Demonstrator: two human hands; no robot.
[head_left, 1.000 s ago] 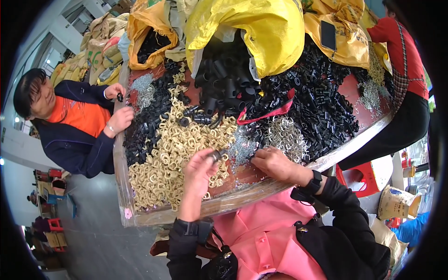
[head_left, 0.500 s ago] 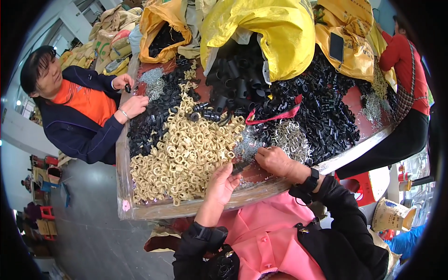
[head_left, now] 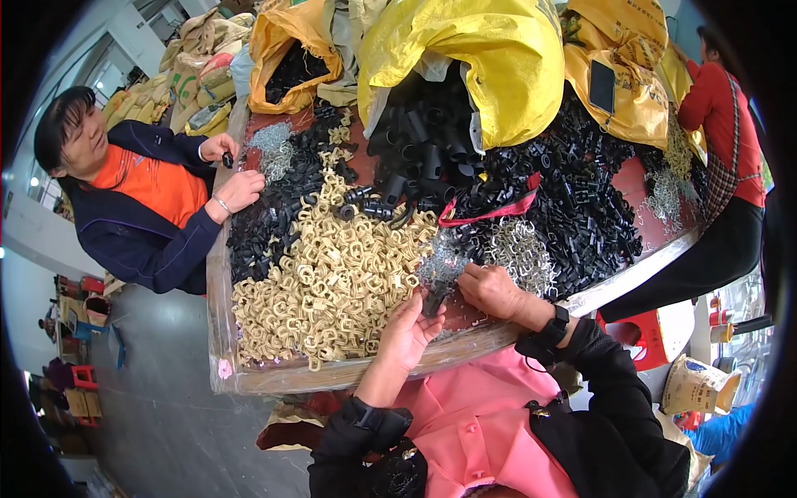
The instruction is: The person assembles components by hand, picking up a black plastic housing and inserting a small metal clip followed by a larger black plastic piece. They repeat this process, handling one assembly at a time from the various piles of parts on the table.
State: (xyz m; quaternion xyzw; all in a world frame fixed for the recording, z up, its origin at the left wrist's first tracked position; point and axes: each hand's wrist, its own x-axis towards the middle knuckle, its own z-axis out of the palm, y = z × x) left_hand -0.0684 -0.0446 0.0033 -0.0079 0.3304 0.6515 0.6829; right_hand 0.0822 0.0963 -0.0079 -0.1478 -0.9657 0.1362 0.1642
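A small black plastic part (head_left: 434, 300) is gripped between the thumb and fingers of my left hand (head_left: 407, 332), over the near edge of the table. Close by on the right, my right hand (head_left: 492, 290) is closed in a pinch beside that part. Whatever its fingertips hold is too small to make out. Just beyond both hands lies a pile of small silvery metal pieces (head_left: 442, 264). Beige plastic rings (head_left: 332, 282) are heaped to the left of my left hand. Bent metal hooks (head_left: 521, 256) lie in a pile behind my right hand.
Black plastic parts (head_left: 573, 224) cover the table's right side. A yellow sack (head_left: 506, 66) spills black tubes (head_left: 427, 137); a red strap (head_left: 490, 214) lies before it. A phone (head_left: 602, 87) rests on an orange sack. Co-workers stand at left (head_left: 149, 183) and right (head_left: 722, 124).
My left hand has shifted slightly right, and the black part in it has turned more upright. My right hand has moved slightly right and nearer to me, still pinched.
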